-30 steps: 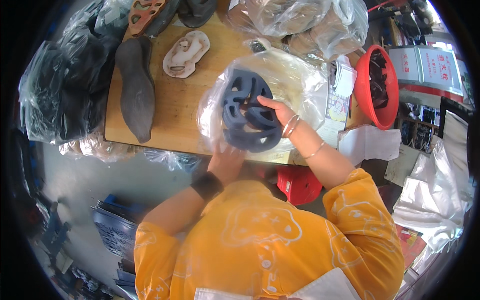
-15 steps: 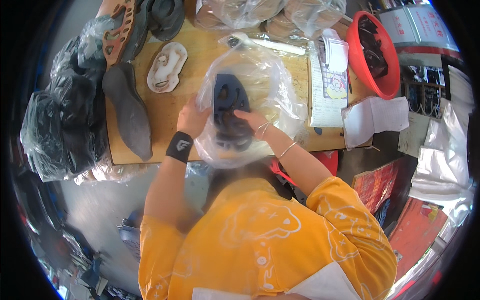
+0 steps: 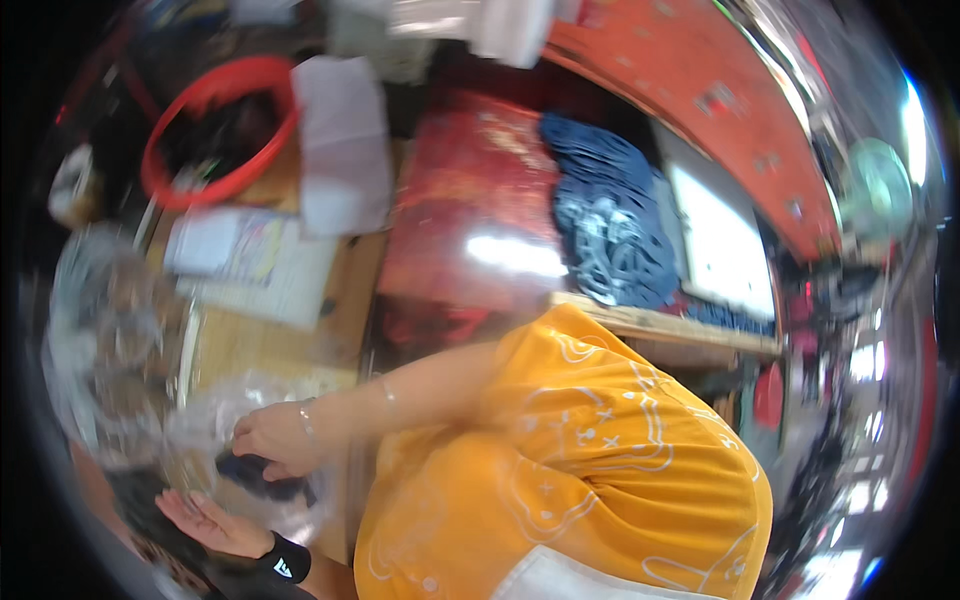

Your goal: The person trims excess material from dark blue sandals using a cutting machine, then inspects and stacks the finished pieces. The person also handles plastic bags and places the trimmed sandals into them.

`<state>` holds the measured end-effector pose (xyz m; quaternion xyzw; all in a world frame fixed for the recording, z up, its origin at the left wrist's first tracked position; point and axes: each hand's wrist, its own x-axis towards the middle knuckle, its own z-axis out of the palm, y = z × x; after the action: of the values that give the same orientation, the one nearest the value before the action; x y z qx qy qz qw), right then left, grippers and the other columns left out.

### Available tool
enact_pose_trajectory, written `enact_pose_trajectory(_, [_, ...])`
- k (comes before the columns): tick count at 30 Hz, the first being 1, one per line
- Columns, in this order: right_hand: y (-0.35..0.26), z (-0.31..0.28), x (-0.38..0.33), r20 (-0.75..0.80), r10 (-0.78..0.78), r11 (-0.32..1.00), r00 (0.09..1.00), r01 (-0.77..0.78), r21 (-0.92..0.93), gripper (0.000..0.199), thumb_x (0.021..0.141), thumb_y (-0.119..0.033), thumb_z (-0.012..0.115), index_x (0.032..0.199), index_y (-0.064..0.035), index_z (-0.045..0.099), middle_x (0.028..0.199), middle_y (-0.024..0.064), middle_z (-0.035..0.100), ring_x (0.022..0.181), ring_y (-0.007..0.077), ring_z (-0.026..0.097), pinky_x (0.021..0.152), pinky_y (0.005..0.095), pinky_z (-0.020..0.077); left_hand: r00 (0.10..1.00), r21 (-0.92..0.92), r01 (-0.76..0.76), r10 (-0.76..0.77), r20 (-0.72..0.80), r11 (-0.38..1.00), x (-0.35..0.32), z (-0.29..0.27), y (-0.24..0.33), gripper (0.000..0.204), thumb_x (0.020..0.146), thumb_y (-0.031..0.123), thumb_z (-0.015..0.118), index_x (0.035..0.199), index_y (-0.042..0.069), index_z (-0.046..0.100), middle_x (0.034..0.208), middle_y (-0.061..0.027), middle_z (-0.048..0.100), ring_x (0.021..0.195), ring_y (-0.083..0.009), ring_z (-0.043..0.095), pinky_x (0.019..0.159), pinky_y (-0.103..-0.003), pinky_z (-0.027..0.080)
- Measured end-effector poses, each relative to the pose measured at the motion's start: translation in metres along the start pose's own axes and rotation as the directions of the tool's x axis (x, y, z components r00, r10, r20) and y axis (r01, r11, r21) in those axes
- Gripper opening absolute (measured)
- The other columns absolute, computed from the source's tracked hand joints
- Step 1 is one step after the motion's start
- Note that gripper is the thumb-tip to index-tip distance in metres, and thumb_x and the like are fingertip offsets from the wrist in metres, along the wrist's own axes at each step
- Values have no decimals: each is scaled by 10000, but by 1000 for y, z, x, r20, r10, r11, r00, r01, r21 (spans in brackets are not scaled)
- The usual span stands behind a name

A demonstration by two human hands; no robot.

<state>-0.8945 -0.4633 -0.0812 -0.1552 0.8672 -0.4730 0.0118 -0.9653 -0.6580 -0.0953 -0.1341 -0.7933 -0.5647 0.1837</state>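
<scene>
Wooden tabletop (image 3: 255, 345), near edge: right hand (image 3: 272, 440) pinches a dark rubbery shoe sole (image 3: 262, 478) inside a flimsy, slippery clear plastic bag (image 3: 215, 420); left hand (image 3: 210, 520) lies open, palm up.

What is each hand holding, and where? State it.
The right hand grips dark blue shoe parts by their upper edge inside a clear plastic bag. The left hand lies open, palm up, beneath.

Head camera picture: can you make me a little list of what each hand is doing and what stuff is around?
view: blurred, tilted to one side
right hand: fingers curled onto a dark blue piece in a clear plastic bag
left hand: open, palm up, below the bag; black wristband
table: wooden, papers on it
basket: red, round, dark items inside
clothing: orange shirt with white line drawings
</scene>
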Motion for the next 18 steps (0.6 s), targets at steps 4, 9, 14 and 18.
enact_pose_trajectory(4, [-5,-107,-150,-452,-23,936,892,-139,-322,464,755,-237,673,1159,-32,577,1138,154,584,1083,329,553,914,406,456,739,-370,12,241,629,929,-21,143,76,426,924,149,536,1291,-49,456,1305,-161,491,1212,-232,467,1030,-357,356])
enact_pose_trajectory(9, [-37,-179,-420,-970,138,552,199,-829,-92,373,753,-162,689,1098,-41,614,1119,168,603,1074,339,552,956,405,429,169,-495,168,470,866,853,-113,306,181,499,881,72,595,1350,2,441,1268,-173,542,1174,-239,530,975,-346,423])
enact_pose_trajectory(14, [-39,-156,-549,-856,327,207,-399,-854,477,608,835,-369,631,1286,13,491,1264,237,517,1209,386,447,1041,425,350,23,-767,-161,780,626,621,-206,422,288,506,801,175,691,1258,24,535,1246,-168,541,1184,-318,493,1000,-380,389])
enact_pose_trajectory(18, [-8,-137,-556,-819,353,215,-451,-813,541,769,782,-492,648,1341,-5,443,1311,236,474,1233,373,419,1042,473,320,-319,-864,-392,834,450,316,-289,437,344,653,823,386,643,1310,-6,455,1342,-209,459,1312,-369,354,1103,-500,220])
